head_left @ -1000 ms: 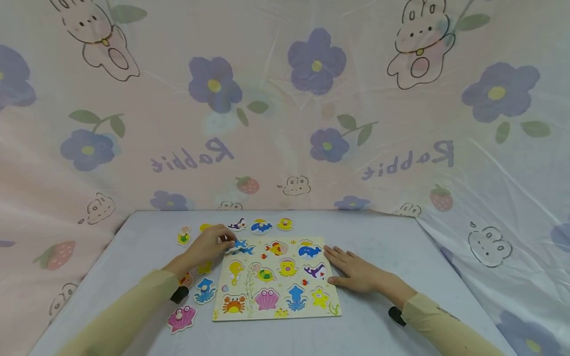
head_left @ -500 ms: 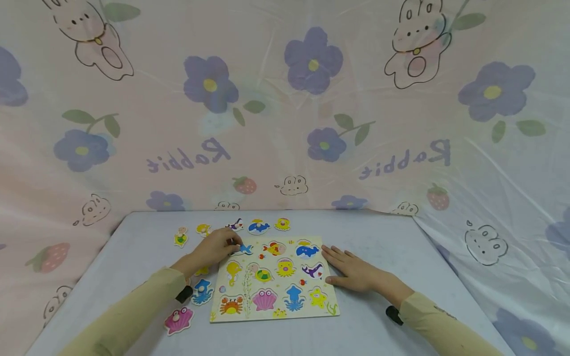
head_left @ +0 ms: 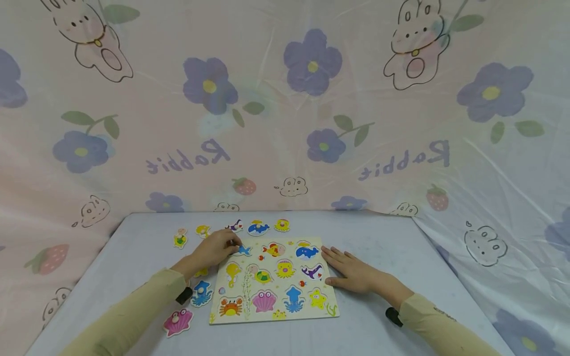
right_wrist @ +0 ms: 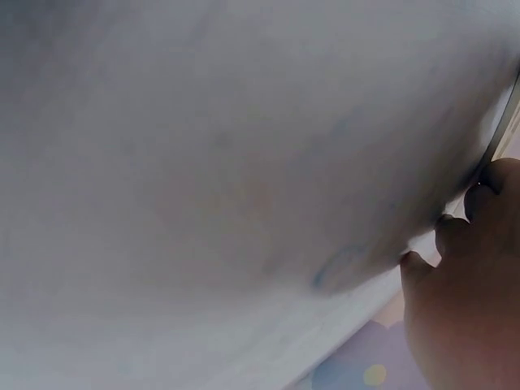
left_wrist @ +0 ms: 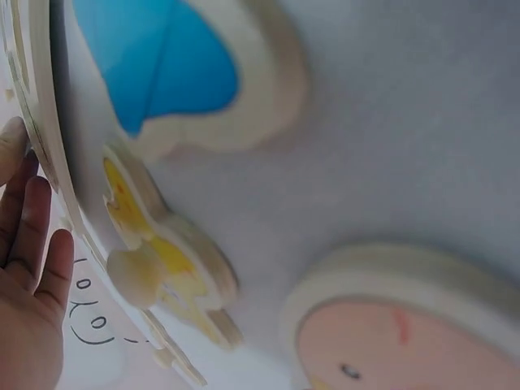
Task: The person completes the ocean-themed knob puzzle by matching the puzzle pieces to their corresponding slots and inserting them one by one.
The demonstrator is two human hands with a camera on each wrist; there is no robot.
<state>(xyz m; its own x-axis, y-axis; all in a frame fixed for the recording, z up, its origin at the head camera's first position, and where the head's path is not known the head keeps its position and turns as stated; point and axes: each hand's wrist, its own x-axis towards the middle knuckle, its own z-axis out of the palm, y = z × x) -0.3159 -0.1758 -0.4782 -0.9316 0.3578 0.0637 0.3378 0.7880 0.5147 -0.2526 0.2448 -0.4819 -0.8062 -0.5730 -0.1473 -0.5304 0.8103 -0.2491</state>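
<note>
A flat wooden puzzle board (head_left: 258,319) with printed sea animals lies on the table. At its far left corner my left hand (head_left: 216,247) pinches a blue fish-shaped puzzle piece (head_left: 244,250), whose tail end shows past the fingertips. That piece lies at the blue fish picture; the fingers hide how well it sits. My right hand (head_left: 352,269) rests at the board's right edge, fingers extended and touching it. In the left wrist view the left hand (left_wrist: 32,301) is at the board's edge, its grip partly cut off. The right wrist view shows the right hand (right_wrist: 471,301) against the edge.
Left of the board lie a pink shell piece (head_left: 178,322), a blue squid piece (head_left: 202,293) and a knobbed yellow piece (left_wrist: 171,268). A turtle piece (head_left: 180,238), a blue whale piece (head_left: 259,227) and a yellow octopus piece (head_left: 282,225) lie farther back. A printed curtain (head_left: 267,123) hangs behind.
My left hand has moved slightly right and brought the blue fish piece over the matching picture, then nearly stopped. The right hand stays at the board's edge.
</note>
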